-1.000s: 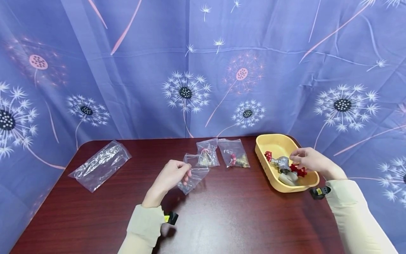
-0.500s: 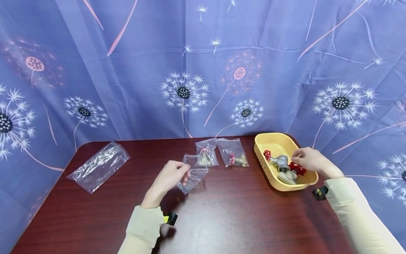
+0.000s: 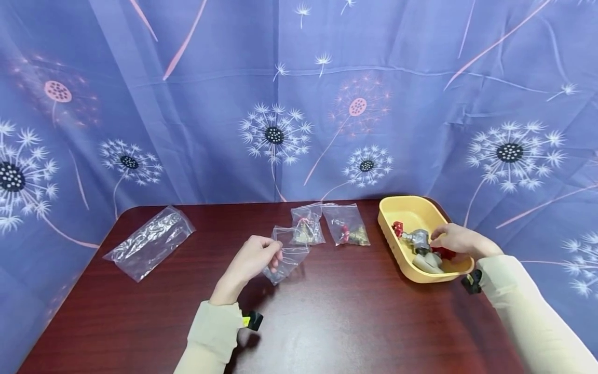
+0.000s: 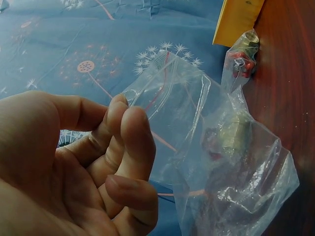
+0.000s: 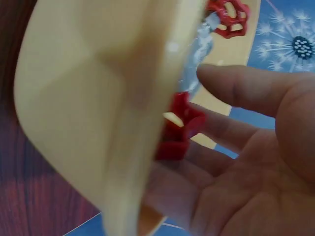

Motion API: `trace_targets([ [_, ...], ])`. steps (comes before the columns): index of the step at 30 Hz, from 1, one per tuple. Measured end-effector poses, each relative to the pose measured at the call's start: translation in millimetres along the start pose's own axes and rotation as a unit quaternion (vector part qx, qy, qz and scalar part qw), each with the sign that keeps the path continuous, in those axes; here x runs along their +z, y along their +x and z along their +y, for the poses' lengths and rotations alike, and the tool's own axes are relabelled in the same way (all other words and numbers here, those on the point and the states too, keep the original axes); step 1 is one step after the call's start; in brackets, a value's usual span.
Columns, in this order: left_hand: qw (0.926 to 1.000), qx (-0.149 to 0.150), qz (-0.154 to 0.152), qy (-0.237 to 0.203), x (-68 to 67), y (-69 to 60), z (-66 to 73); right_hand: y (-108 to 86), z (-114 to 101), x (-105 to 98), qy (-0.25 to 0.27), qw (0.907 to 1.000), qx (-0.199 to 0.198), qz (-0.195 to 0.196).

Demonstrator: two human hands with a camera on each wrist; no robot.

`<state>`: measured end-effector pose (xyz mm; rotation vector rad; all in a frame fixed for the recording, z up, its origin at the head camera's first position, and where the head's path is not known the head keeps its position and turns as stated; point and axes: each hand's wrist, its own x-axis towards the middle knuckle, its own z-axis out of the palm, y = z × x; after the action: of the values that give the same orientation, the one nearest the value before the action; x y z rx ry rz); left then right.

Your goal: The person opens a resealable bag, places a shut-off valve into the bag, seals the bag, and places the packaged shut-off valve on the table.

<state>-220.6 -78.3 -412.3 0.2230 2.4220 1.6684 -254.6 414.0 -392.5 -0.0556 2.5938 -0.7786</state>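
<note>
Clear bag: over bench, pinched by left hand; may slip from slight edge hold
Right hand: at red handwheel, grip unclear
Yellow tray: snagging possible from crowded fittings

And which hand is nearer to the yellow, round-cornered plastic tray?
Right. The right hand reaches down inside the tray, at a red handwheel. The left hand is well off to the tray's left, pinching a clear plastic zip bag.
</note>
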Motion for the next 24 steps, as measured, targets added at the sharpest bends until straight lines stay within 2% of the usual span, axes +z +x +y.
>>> trace_targets([
  [3, 1.0, -0.003, 0.001, -0.004, -0.2, -0.1, -0.5, 2.9, 6.0, 0.1, 0.072, 0.9973, 0.007, -0.016],
  [8, 1.0, -0.002, -0.002, -0.009, -0.8, 0.1, -0.7, 3.6, 11.9, -3.0, 0.099, 0.995, 0.005, -0.007],
  [16, 0.9999, 0.002, -0.008, -0.011, -1.4, 0.6, 0.0, -6.5, 9.4, -14.2, 0.044, 0.999, 0.001, 0.012],
  [20, 0.9999, 0.001, -0.006, -0.012, -2.6, -0.2, 0.1, -11.7, -0.2, -28.5, 0.012, 0.9996, -0.006, 0.024],
  [24, 0.9999, 0.002, -0.005, -0.011, -3.5, -0.8, 0.4, -15.7, -15.1, -43.0, 0.015, 0.9992, -0.019, 0.033],
])
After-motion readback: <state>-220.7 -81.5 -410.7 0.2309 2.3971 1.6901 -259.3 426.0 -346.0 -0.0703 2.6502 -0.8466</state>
